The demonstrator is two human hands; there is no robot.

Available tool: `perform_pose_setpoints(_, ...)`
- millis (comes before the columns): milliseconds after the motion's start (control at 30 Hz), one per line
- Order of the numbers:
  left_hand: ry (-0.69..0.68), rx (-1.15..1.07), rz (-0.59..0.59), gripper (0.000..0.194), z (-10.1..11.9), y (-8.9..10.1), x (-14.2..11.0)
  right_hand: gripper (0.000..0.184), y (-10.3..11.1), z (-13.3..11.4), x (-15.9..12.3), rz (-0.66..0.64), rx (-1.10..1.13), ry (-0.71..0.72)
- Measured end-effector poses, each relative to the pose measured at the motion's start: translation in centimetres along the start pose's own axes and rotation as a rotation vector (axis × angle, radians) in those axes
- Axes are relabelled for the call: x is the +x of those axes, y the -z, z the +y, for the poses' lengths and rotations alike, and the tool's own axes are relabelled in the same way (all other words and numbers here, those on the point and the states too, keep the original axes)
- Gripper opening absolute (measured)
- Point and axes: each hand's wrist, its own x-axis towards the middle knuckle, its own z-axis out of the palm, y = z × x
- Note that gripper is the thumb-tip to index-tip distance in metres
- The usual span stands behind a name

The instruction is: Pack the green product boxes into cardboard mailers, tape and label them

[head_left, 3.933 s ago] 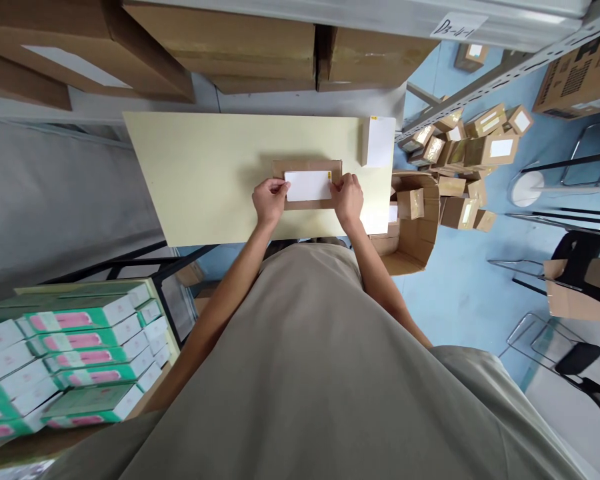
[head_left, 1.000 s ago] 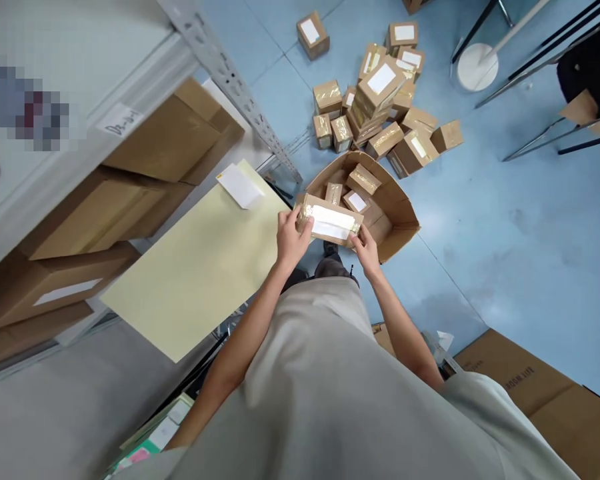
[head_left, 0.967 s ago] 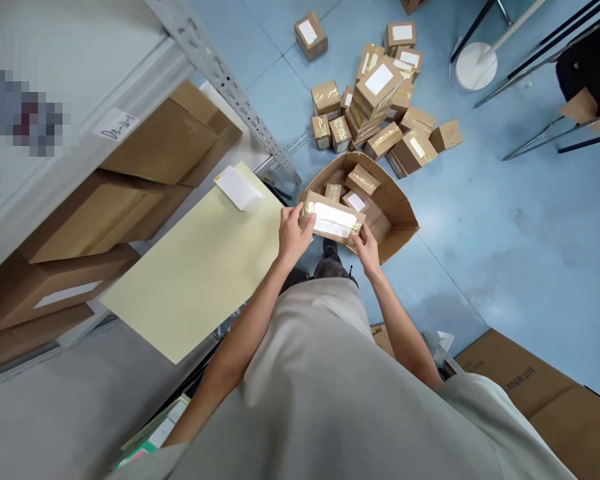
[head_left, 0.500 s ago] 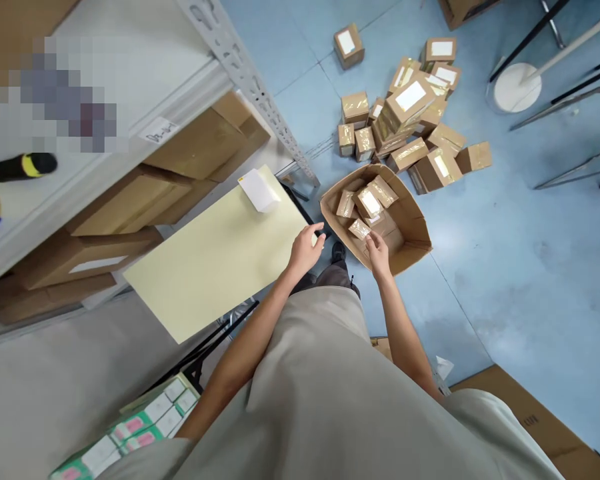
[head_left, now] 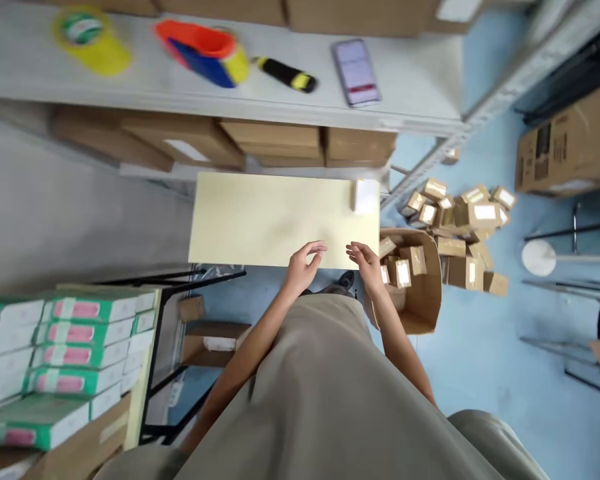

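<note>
Both hands hover at the near edge of a pale yellow tabletop (head_left: 260, 220). My left hand (head_left: 303, 267) has its fingers and thumb apart, with nothing between them. Nearer the table's right end, my right hand (head_left: 366, 263) is likewise empty, fingers loosely spread. A white stack of labels or paper (head_left: 366, 197) lies at the table's far right corner, beyond my right hand. Just right of that hand, a large open carton (head_left: 427, 307) stands on the floor with several small taped boxes (head_left: 403, 273) inside; my right forearm covers part of it.
Above the table, a grey shelf (head_left: 420, 87) bears a phone (head_left: 356, 72), a black-and-yellow cutter (head_left: 286, 73), a tape dispenser (head_left: 203, 52) and yellow tape (head_left: 91, 39). Small boxes (head_left: 467, 267) are heaped on the floor at right. Green-and-white boxes (head_left: 75, 350) are stacked at left.
The view has swung round to face the table and shelf. My right hand has left the carton, where it was at a small box, and is now empty over the table edge.
</note>
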Motion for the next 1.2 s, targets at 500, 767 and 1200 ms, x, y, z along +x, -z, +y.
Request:
perform_pose_setpoints(500,-0.018,-0.417,1.104,0.036,-12.1,29.8,-19.2,0.057,-40.5,-2.9,-6.9,-0.929,-0.342,0.08)
perform_pose_setpoints(767,0.345,-0.372,1.804,0.063,-19.4,35.6,-28.5,0.063,-55.4,-1.0,-9.1,-1.302,-0.533,0.066)
perform_pose_setpoints(1200,1.079,-0.371,2.277,0.069,-26.3,45.5,-35.5,0.061,-70.4,0.0,-11.5,-1.641,-0.602,0.019)
